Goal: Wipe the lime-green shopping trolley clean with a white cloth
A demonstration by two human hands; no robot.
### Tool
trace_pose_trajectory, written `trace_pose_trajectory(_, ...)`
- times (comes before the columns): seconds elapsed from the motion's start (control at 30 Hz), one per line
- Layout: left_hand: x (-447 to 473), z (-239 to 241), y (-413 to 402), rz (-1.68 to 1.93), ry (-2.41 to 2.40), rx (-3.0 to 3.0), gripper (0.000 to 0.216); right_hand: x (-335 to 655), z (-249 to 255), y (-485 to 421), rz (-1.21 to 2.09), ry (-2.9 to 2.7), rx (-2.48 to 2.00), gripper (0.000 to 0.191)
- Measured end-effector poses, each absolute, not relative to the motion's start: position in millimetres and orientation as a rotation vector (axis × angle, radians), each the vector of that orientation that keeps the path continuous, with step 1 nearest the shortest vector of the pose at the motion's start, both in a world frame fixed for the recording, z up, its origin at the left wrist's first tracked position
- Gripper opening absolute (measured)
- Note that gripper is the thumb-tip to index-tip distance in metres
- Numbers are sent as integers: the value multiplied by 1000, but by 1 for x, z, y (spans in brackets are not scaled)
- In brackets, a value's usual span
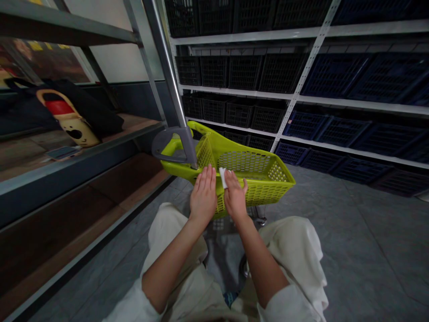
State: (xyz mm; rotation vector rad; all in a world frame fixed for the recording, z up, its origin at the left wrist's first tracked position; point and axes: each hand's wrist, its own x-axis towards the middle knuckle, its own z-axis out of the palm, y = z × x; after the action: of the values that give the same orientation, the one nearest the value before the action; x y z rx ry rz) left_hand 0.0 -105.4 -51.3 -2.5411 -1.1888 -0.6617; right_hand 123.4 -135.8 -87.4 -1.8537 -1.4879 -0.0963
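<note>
In front of my knees stands a lime-green plastic shopping cart (284, 179) with perforated walls. A grey handle bracket (174, 145) and a metal pole (172, 80) rise at its left end. My left hand (203, 194) lies flat against the near side of the cart, fingers stretched out together and holding nothing. Close beside it, my right hand (235, 193) presses a folded white cloth or tissue (222, 178) to the near rim, with the thumb sticking out to the right. The palms and the cart wall beneath them are hidden.
Metal shelving (70, 20) on the left holds a cream bottle with a red lid (78, 127), a phone (63, 153) and a dark bag (100, 116). A white rack (291, 112) of black crates (239, 112) and blue crates (346, 134) stands behind the cart. The floor (365, 223) is grey tile.
</note>
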Motion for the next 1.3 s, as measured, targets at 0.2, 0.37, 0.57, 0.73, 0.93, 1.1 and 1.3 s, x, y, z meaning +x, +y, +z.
trace_pose_trajectory(0.2, -1, -50, -105, -650, -1179, -2544, 74, 128, -91, -141, -103, -1542, -1821, 67)
trace_pose_trajectory(0.37, -1, -49, -107, -653, -1181, -2559, 78, 155, -115, -151, -151, -1139, -2026, 68)
trace_pose_trajectory(0.57, 0, -52, -105, -693, -1181, -2539, 73, 114, -90, -134, -113, -1323, -1907, 67)
trace_pose_trajectory(0.73, 0, -54, -104, -675, -1204, -2521, 67, 91, -71, -129, -56, -1470, -1822, 64)
trace_pose_trajectory(0.93, -1, -51, -106, -630, -1187, -2539, 77, 149, -109, -150, -143, -1285, -1964, 64)
trace_pose_trajectory(1.1, 0, -51, -107, -651, -1189, -2544, 78, 172, -116, -157, -183, -1071, -2075, 61)
trace_pose_trajectory(1.3, 2, -56, -102, -643, -1206, -2520, 69, 108, -76, -130, -56, -1453, -1844, 62)
